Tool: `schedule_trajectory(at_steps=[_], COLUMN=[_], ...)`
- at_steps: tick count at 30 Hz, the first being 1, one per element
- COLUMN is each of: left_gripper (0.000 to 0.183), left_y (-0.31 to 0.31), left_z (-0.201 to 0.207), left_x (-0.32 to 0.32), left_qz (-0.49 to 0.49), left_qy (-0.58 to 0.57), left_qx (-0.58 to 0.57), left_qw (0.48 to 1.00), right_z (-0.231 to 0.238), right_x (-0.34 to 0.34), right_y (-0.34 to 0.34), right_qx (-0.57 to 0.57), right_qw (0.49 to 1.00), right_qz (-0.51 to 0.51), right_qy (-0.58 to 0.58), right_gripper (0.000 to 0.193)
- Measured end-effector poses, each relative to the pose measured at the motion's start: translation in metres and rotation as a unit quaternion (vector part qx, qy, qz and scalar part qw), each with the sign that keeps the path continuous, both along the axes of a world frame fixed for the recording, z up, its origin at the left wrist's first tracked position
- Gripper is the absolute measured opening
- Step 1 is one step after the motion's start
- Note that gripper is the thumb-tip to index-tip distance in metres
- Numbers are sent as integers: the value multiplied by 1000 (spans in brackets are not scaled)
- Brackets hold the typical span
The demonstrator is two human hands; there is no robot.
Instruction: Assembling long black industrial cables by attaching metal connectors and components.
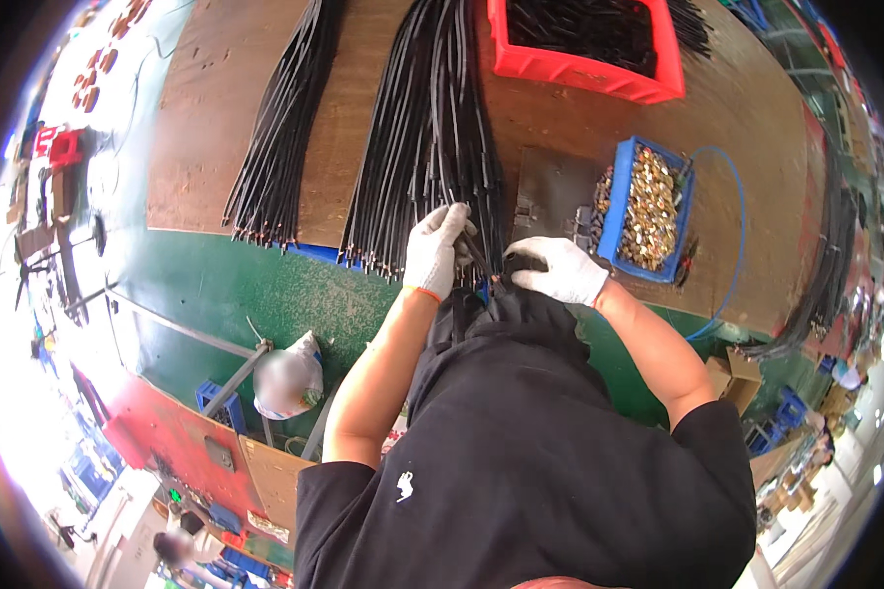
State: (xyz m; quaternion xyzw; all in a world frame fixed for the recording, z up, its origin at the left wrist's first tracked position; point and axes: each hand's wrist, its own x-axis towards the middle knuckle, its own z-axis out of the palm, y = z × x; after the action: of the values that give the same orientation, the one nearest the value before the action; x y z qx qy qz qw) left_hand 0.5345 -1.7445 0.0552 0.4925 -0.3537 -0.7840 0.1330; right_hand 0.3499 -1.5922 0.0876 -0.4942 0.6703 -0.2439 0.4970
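Observation:
My left hand (436,251), in a white glove with an orange cuff, closes its fingers on a black cable (476,250) near the front edge of the table. That cable is part of a thick bundle of black cables (432,128) running away from me, several with coppery ends. Just right of the bundle's end is my gloved right hand (560,271), its fingers curled inward close to my body. Whatever lies within those right fingers is too dark and hidden to make out. A second bundle of black cables (283,147) lies farther left.
At the back stands a red bin (584,80) of short black pieces. A blue bin (614,221) of brass-coloured metal fittings sits to the right, beside loose dark fittings (587,228) and a thin blue hose (742,216). A white bag (309,368) hangs at lower left. Another person (182,545) is far off.

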Motion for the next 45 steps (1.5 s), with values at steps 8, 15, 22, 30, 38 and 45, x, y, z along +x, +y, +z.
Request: schedule_trajectory(at_steps=[8, 15, 22, 30, 38, 45], left_gripper=[31, 28, 29, 27, 61, 25], left_y=[10, 22, 27, 31, 48, 68], left_z=[-1, 3, 0, 1, -44, -39], left_x=[-15, -24, -32, -26, -5, 28], left_qz=[31, 53, 44, -37, -38, -72], left_qy=[12, -10, -57, -112, -83, 42], left_qx=[-43, -114, -102, -62, 6, 58], left_qw=[999, 992, 992, 991, 996, 995], right_z=[26, 23, -21, -19, -81, -90], right_x=[-3, -16, -1, 22, 32, 18], right_y=[23, 19, 27, 5, -43, -93], right_qx=[-20, 32, 85, 190, 80, 97], right_qw=[996, 987, 979, 933, 920, 936], right_qz=[72, 139, 11, -110, -200, -231], right_qy=[57, 69, -185, -285, -328, -246], right_gripper=[51, 64, 55, 50, 16, 19])
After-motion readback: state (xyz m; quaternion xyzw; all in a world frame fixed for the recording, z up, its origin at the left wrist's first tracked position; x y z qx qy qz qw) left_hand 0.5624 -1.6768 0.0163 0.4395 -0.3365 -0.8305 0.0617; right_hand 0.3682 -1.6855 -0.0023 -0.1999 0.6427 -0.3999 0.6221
